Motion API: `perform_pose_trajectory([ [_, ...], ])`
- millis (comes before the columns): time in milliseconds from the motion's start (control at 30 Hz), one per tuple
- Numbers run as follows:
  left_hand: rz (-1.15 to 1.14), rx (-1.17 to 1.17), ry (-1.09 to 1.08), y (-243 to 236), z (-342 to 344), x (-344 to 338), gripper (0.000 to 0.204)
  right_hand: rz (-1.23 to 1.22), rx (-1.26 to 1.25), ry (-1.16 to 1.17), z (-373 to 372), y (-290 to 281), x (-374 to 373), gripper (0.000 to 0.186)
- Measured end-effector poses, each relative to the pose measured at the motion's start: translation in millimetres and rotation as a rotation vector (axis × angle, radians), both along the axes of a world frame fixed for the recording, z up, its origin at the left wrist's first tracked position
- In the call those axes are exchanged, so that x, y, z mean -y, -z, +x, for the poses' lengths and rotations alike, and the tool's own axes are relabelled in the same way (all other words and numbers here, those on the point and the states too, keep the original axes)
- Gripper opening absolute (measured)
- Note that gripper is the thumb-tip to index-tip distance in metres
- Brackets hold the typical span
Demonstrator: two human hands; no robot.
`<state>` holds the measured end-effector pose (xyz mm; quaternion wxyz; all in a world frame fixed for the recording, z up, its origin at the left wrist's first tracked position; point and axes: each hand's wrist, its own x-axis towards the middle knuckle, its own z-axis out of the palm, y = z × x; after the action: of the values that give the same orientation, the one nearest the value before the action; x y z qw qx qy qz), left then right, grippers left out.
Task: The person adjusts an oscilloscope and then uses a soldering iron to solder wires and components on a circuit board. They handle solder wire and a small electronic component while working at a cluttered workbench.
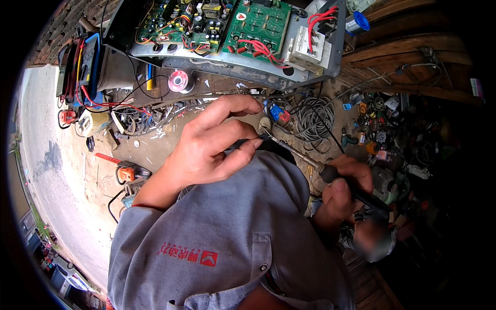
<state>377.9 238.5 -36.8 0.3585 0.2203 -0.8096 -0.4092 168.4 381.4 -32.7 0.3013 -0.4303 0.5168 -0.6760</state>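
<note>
My right hand (343,188) is closed around the dark handle of a soldering iron (299,154). Its metal shaft slants up and left, and the tip comes close to my left fingertips. Held before my chest, my left hand (206,142) has its forefinger raised and curved. The thumb and another finger come together in a pinch; whatever sits between them is too small and dark to make out. Beyond both hands stands an opened metal chassis (181,62) carrying green circuit boards (258,26), red wires (261,49) and a white block (308,49).
A solder spool (180,81) and a blue-cased multimeter (90,62) with red and black leads lie near the chassis. On the ground are an orange chainsaw (126,172), a coil of cable (314,119) and cluttered tools at right. Another person (374,240) is at lower right.
</note>
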Motion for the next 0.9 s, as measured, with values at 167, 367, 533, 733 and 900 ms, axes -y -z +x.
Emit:
perform_pose_trajectory([
  [167,-0.003,-0.002,-0.004,0.2,0.4,0.5,0.007,-0.006,0.004,-0.003,-0.9,2.8,0.7,0.029],
  [367,-0.001,0.006,-0.004,-0.7,0.6,1.6,0.007,-0.006,0.011,0.002,-0.7,2.2,2.5,0.029],
  [533,0.008,0.006,-0.003,-0.1,-0.4,1.8,0.007,0.008,0.005,-0.006,-1.8,0.6,2.6,0.029],
  [733,-0.022,-0.015,-0.019,1.6,-2.7,2.5,0.009,0.019,-0.003,-0.01,-2.2,-0.5,2.8,0.029],
  [900,-0.002,0.011,-0.012,-0.8,-1.5,3.1,0.007,0.007,0.0,-0.024,-3.4,-1.3,4.7,0.028],
])
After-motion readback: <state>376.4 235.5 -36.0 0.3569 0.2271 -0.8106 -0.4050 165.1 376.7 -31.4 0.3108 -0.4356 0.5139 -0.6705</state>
